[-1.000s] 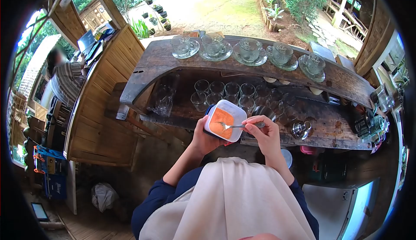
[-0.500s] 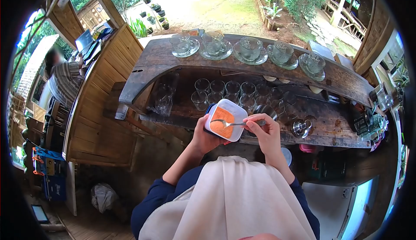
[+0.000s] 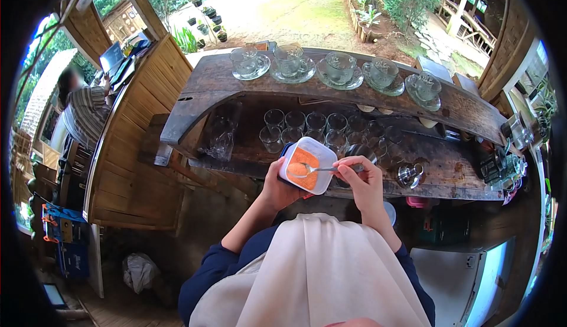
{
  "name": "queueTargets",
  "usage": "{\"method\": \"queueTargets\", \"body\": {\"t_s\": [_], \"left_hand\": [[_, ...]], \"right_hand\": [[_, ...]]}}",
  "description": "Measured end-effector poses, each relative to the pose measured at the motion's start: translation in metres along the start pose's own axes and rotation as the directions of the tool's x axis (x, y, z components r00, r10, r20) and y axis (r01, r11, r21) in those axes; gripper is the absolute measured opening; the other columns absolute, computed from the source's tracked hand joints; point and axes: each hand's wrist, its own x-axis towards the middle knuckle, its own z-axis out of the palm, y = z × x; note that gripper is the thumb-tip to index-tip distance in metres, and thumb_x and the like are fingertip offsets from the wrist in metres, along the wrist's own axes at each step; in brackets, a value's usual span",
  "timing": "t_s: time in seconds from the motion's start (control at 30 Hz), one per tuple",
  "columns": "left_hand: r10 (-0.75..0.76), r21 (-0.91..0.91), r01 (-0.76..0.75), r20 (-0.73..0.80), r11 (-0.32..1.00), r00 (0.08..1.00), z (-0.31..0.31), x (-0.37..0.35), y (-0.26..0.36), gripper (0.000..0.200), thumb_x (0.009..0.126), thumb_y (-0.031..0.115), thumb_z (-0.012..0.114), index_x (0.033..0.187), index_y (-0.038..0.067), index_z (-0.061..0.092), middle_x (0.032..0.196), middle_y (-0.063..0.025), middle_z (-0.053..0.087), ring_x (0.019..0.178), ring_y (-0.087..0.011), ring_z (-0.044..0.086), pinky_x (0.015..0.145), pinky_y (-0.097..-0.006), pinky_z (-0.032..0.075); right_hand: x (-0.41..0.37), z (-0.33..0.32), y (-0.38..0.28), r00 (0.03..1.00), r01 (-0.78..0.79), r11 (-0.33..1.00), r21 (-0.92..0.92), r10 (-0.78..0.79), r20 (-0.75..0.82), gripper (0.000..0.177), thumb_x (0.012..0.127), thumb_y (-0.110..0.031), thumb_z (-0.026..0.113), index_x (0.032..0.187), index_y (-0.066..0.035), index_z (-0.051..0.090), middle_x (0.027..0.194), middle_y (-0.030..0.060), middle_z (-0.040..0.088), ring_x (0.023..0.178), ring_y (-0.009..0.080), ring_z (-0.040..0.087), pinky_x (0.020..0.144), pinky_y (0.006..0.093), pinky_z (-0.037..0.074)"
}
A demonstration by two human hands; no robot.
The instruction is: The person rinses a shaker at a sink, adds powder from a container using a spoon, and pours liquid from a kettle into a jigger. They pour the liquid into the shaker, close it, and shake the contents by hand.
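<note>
- The left hand (image 3: 276, 186) is clamped round the near side of a small white tub (image 3: 308, 164) and holds it up in front of the chest, tilted toward the camera.
- The right hand (image 3: 363, 180) pinches the handle of a metal spoon (image 3: 314, 169) between thumb and fingers. The two hands are close, with only the tub between them.
- The spoon's bowl lies in the orange powder (image 3: 301, 170) that fills the tub and looks heaped.
- Likely slip: the tub is held in the air with nothing under it. A firm dig with the spoon could twist it in the left hand and tip powder over the low edge.
- A heaped spoonful could shed powder onto the pale cloth (image 3: 319, 268) over the lap, or onto the lower shelf (image 3: 455, 170).
- Just beyond the tub stand rows of empty drinking glasses (image 3: 316, 123), packed close together. A sleeve or the spoon reaching among them could knock one into the next.
- A metal cup (image 3: 361, 150) is partly hidden behind the right hand, and a small metal piece (image 3: 409, 175) lies to the right of it. I cannot tell what that piece is.
- A glass jug (image 3: 221, 135) stands at the shelf's left end.
- Higher up, the wooden counter (image 3: 201, 88) carries five glass cups on saucers (image 3: 339, 68). Its front edge overhangs the shelf and is in the way of any lift from below.
- Another person (image 3: 80, 111) sits well apart on the left.
</note>
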Motion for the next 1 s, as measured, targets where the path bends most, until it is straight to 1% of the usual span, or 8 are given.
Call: {"method": "queueTargets", "body": {"t_s": [0.2,0.27,0.47,0.57,0.77,0.83,0.93,1.0], "left_hand": [[-0.007,0.03,0.007,0.01,1.0,1.0,0.003,0.001,0.001,0.067,0.089,0.054,0.033,0.138,0.009,0.036,0.136,-0.0139,0.045,0.12,-0.0322,0.049,0.095,-0.0514,0.044],[0.005,0.037,0.0,-0.13,0.999,0.991,0.011,0.001,-0.001,0.068,0.087,0.056,0.032,0.136,0.009,0.038,0.129,-0.0137,0.05,0.11,-0.0309,0.055,0.077,-0.0424,0.049],[-0.011,0.064,0.019,-0.124,0.998,0.992,0.016,0.004,-0.001,0.068,0.086,0.057,0.032,0.135,0.01,0.039,0.128,-0.013,0.05,0.109,-0.0297,0.055,0.074,-0.0409,0.048],[-0.038,0.072,0.042,-0.05,0.997,0.998,0.006,0.007,-0.004,0.069,0.086,0.057,0.032,0.136,0.01,0.039,0.13,-0.0129,0.049,0.111,-0.0294,0.054,0.079,-0.0425,0.048],[-0.047,0.071,0.054,-0.095,0.996,0.994,0.015,0.007,-0.005,0.069,0.086,0.056,0.032,0.137,0.01,0.037,0.134,-0.0123,0.046,0.117,-0.0294,0.051,0.09,-0.046,0.044],[-0.049,0.073,0.056,-0.09,0.996,0.995,0.017,0.008,-0.005,0.069,0.087,0.056,0.032,0.137,0.01,0.037,0.134,-0.0123,0.046,0.117,-0.0293,0.051,0.091,-0.0461,0.044],[-0.042,0.095,0.048,-0.062,0.994,0.997,0.008,0.009,-0.006,0.068,0.087,0.056,0.032,0.137,0.01,0.038,0.134,-0.0124,0.046,0.118,-0.0292,0.05,0.092,-0.0466,0.043],[-0.036,0.114,0.04,-0.036,0.993,0.999,0.006,0.01,-0.007,0.068,0.087,0.055,0.032,0.137,0.01,0.038,0.134,-0.0124,0.046,0.118,-0.0292,0.05,0.093,-0.047,0.043]], "right_hand": [[0.0,-0.002,0.002,0.999,-0.013,1.0,0.028,0.014,-0.04,0.01,0.088,0.0,0.06,0.097,0.004,0.061,0.094,0.0111,0.065,0.087,0.0145,0.064,0.082,0.0284,0.055],[0.0,-0.002,0.002,0.999,-0.007,1.0,0.03,0.008,-0.033,0.01,0.088,0.0,0.06,0.097,0.004,0.061,0.094,0.011,0.065,0.087,0.0142,0.064,0.082,0.0291,0.055],[-0.001,-0.004,0.0,0.999,0.025,1.0,0.018,-0.024,-0.021,0.01,0.087,0.001,0.059,0.097,0.004,0.061,0.095,0.0107,0.064,0.087,0.0144,0.064,0.082,0.0292,0.055],[-0.004,-0.005,-0.003,0.999,0.03,0.999,0.019,-0.03,-0.017,0.01,0.087,0.002,0.06,0.097,0.004,0.061,0.095,0.0107,0.064,0.088,0.0146,0.064,0.082,0.0285,0.055],[-0.006,-0.01,-0.003,0.999,0.039,0.999,0.013,-0.039,-0.005,0.01,0.087,0.002,0.06,0.097,0.004,0.06,0.095,0.0113,0.064,0.089,0.0156,0.064,0.082,0.0284,0.055],[-0.005,-0.012,-0.003,0.997,0.06,0.998,-0.019,-0.061,-0.044,0.01,0.087,0.002,0.059,0.097,0.004,0.06,0.096,0.0116,0.064,0.088,0.0158,0.064,0.082,0.0285,0.054],[-0.007,-0.012,-0.003,0.999,0.053,0.998,0.02,-0.053,0.007,0.01,0.087,0.002,0.06,0.097,0.004,0.06,0.097,0.0118,0.064,0.088,0.0157,0.064,0.081,0.0276,0.054],[-0.007,-0.013,-0.003,0.998,0.054,0.999,0.0,-0.054,-0.015,0.01,0.087,0.002,0.06,0.097,0.004,0.061,0.097,0.0119,0.064,0.088,0.0155,0.064,0.081,0.0273,0.054]]}}
